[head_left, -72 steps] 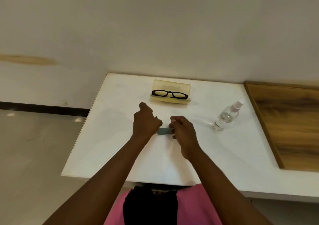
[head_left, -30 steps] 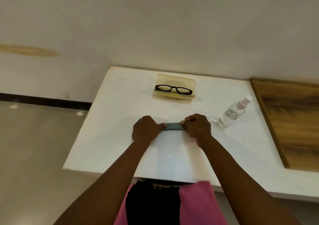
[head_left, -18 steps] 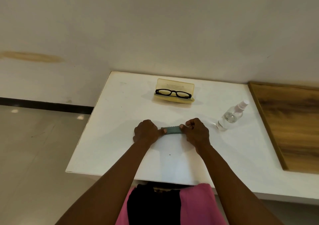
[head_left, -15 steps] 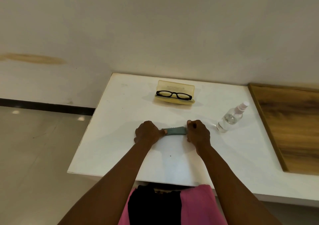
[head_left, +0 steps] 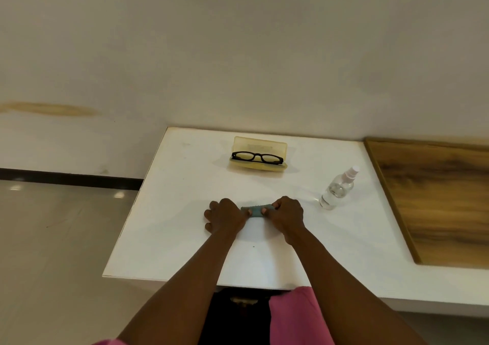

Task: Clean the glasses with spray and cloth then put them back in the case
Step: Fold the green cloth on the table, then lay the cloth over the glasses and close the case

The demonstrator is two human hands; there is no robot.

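Glossy white table [head_left: 185, 228]; wood-grain panel [head_left: 436, 201].

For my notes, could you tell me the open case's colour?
Translucent pale yellow case; head view.

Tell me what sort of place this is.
Probably a plain indoor room, home or office, I cannot tell which: a white table set against a bare off-white wall, a glossy tiled floor and a wood-grain counter alongside.
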